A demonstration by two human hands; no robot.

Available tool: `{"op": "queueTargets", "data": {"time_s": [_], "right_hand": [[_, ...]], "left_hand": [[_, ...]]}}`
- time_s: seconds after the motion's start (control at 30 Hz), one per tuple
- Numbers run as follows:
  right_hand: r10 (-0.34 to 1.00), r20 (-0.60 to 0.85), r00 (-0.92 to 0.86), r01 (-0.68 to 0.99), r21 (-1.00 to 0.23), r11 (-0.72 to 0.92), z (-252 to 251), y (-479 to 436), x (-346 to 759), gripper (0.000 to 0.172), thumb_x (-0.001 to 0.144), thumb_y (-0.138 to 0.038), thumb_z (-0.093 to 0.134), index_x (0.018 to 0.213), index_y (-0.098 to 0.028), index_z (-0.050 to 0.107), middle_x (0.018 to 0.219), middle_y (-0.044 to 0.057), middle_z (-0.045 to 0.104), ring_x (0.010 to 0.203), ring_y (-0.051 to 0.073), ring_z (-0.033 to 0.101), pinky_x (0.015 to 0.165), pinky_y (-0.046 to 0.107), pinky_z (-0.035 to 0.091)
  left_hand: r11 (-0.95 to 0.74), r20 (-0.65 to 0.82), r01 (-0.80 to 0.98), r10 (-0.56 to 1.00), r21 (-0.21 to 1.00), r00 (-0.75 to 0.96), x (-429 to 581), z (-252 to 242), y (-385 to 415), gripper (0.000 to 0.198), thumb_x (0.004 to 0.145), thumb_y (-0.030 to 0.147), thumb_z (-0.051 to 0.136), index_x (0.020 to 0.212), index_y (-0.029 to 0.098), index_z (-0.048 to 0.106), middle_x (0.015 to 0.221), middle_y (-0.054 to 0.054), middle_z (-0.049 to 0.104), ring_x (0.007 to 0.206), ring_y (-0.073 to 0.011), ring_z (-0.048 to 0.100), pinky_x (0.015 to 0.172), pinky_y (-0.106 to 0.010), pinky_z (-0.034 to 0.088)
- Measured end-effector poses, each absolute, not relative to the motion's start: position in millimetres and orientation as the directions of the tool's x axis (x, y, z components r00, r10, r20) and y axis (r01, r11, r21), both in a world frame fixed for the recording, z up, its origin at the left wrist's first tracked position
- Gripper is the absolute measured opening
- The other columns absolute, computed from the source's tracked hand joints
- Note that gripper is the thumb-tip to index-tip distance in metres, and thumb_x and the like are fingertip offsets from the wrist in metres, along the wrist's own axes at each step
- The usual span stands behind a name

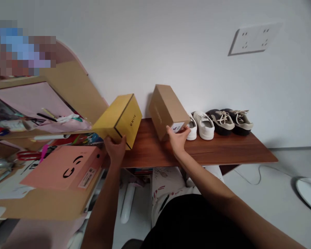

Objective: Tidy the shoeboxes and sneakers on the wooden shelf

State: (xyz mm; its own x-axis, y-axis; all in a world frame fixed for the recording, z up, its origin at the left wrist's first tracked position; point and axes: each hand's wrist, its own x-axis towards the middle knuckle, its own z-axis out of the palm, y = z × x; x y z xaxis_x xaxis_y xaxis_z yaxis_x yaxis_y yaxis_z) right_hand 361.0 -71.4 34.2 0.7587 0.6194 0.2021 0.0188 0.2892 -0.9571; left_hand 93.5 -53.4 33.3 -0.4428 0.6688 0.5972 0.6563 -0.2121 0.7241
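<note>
Yellow box (pixel 128 119) is being held at the left part of the wooden bench (pixel 155 154); the left hand (pixel 115 148) is gripping its near end, thumb and fingers parted around it. To its right, the right hand (pixel 178 137) is clasping the brown box (pixel 169 107), thumb and fingers spread across its labelled end. White shoes (pixel 206 129) are standing just beside that, dark shoes (pixel 224 124) farther right

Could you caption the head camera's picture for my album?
Left hand holding a yellow box, right hand a brown box, shoes lined up to the right.
</note>
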Motion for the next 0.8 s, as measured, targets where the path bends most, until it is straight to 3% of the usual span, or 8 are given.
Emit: {"op": "queueTargets", "data": {"time_s": [0.07,0.13,0.23,0.33,0.57,0.8], "right_hand": [[0.567,0.51,0.647,0.387,-0.86,0.332,41,-71,370,0.084,0.068,-0.048,0.078,0.132,-0.015,0.035,0.127,0.017,0.05,0.118,0.029,0.051,0.102,0.049,0.045],[0.558,0.709,0.43,0.664,-0.667,0.336,45,-69,375,0.076,0.072,-0.043,0.075,0.132,-0.013,0.039,0.125,0.019,0.05,0.119,0.032,0.047,0.102,0.053,0.042],[0.604,0.79,0.103,0.862,-0.374,0.343,42,-65,378,0.06,0.079,-0.035,0.069,0.129,-0.011,0.047,0.12,0.02,0.053,0.112,0.033,0.048,0.097,0.049,0.042],[0.674,0.737,-0.057,0.922,-0.219,0.318,30,-62,375,0.053,0.082,-0.032,0.067,0.128,-0.011,0.052,0.12,0.019,0.055,0.104,0.031,0.049,0.093,0.045,0.04],[0.805,0.566,-0.177,0.946,-0.129,0.299,7,-54,358,0.051,0.088,-0.023,0.059,0.138,-0.013,0.051,0.123,0.019,0.056,0.099,0.029,0.046,0.086,0.04,0.036],[0.841,0.483,-0.245,0.928,-0.135,0.348,-17,-52,348,0.044,0.099,-0.016,0.036,0.138,-0.019,0.055,0.114,0.016,0.059,0.096,0.028,0.046,0.086,0.04,0.035]], "left_hand": [[-0.203,0.681,0.84,0.692,0.504,-0.241,94,33,-60,0.039,0.073,0.043,0.076,0.092,0.016,0.055,0.102,-0.014,0.058,0.107,-0.032,0.056,0.098,-0.05,0.046],[-0.227,0.672,0.924,0.739,0.307,-0.042,97,30,-65,0.028,0.081,0.04,0.068,0.093,0.016,0.058,0.103,-0.016,0.059,0.107,-0.0336,0.056,0.096,-0.049,0.046],[-0.239,0.575,0.967,0.805,0.085,0.149,102,21,-68,0.018,0.091,0.032,0.054,0.098,0.017,0.061,0.103,-0.017,0.06,0.104,-0.0337,0.057,0.092,-0.047,0.045],[-0.232,0.481,0.972,0.848,-0.042,0.223,105,9,-68,0.019,0.093,0.028,0.049,0.102,0.017,0.063,0.1,-0.015,0.06,0.1,-0.0324,0.056,0.088,-0.044,0.044],[-0.221,0.386,0.972,0.892,-0.085,0.236,106,-9,-67,0.016,0.092,0.021,0.05,0.098,0.02,0.065,0.097,-0.012,0.057,0.099,-0.0295,0.053,0.087,-0.041,0.041],[-0.313,0.384,0.939,0.892,0.145,0.238,92,-21,-60,0.006,0.086,0.026,0.058,0.087,0.021,0.061,0.092,-0.012,0.057,0.098,-0.0311,0.053,0.091,-0.043,0.042]]}}
